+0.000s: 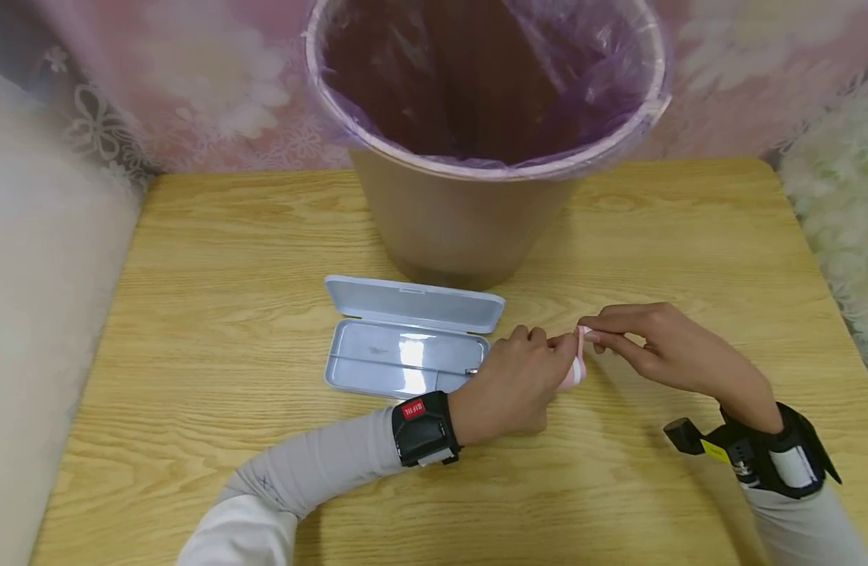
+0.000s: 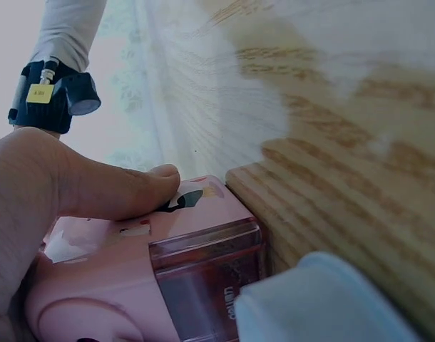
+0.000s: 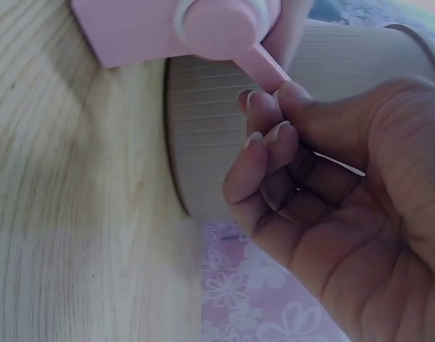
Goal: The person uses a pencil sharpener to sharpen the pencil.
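My left hand (image 1: 512, 381) grips a pink pencil sharpener (image 2: 200, 226), its thumb lying across the printed top. A clear, dark-tinted drawer (image 2: 210, 285) shows on the sharpener's side. With thumb and fingertips, my right hand (image 1: 663, 346) pinches the end of the sharpener's pink crank handle (image 3: 264, 69). From the head view most of the sharpener is hidden behind the left hand. Just left of that hand lies an open light-blue pencil case (image 1: 377, 379), its lid (image 1: 420, 305) raised on the far side. A small metal-looking piece (image 1: 472, 371) shows at the case's right end.
A tall brown bin (image 1: 462, 224) lined with a purple bag (image 1: 604, 118) stands at the table's back, behind the pencil case. The wooden table (image 1: 193, 314) ends at the floral pink backdrop (image 1: 215, 94). Pale fabric flanks both sides.
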A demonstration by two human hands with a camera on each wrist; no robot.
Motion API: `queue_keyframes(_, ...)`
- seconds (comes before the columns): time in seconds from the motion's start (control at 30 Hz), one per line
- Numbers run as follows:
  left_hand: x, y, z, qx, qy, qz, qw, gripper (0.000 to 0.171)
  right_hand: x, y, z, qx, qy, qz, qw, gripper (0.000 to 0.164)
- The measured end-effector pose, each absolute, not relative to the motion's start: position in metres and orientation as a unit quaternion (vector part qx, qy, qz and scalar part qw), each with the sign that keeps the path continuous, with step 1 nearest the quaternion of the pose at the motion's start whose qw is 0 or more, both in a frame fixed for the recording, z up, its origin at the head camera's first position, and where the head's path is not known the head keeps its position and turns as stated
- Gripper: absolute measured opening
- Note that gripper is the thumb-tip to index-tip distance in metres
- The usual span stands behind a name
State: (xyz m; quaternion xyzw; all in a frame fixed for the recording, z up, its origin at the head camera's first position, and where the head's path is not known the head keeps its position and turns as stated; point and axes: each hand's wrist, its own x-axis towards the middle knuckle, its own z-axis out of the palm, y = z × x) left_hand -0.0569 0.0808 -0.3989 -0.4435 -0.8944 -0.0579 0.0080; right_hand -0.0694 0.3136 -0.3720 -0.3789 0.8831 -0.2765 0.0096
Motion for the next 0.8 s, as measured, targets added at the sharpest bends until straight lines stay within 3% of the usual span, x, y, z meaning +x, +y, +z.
queue_keyframes(0.07, -0.057, 0.082, -0.398, -0.445, -0.894, -0.053, 0.006, 0.071, -0.071, 0.314, -0.374, -0.376, 0.888, -0.265, 0.021, 0.03)
queue_keyframes(0.2, -0.056, 0.082, -0.398, -0.445, -0.894, -0.059, 0.004, 0.059, -0.075, 0.311, -0.383, -0.365, 0.897, -0.244, 0.054, 0.031)
queue_keyframes(0.3, -0.055, 0.081, -0.397, -0.443, -0.894, -0.07, 0.0, 0.044, -0.072, 0.305, -0.394, -0.349, 0.898, -0.241, 0.115, 0.025)
queue_keyframes(0.47, -0.055, 0.075, -0.4, -0.438, -0.896, -0.075, 0.002, 0.035, -0.054, 0.297, -0.408, -0.333, 0.876, -0.273, 0.215, 0.02)
queue_keyframes(0.63, -0.056, 0.076, -0.4, -0.441, -0.893, -0.087, 0.01, 0.032, -0.037, 0.298, -0.404, -0.339, 0.858, -0.302, 0.24, 0.017)
queue_keyframes(0.8, -0.057, 0.081, -0.4, -0.446, -0.891, -0.088, 0.0, 0.031, -0.027, 0.302, -0.39, -0.369, 0.85, -0.299, 0.23, 0.018)
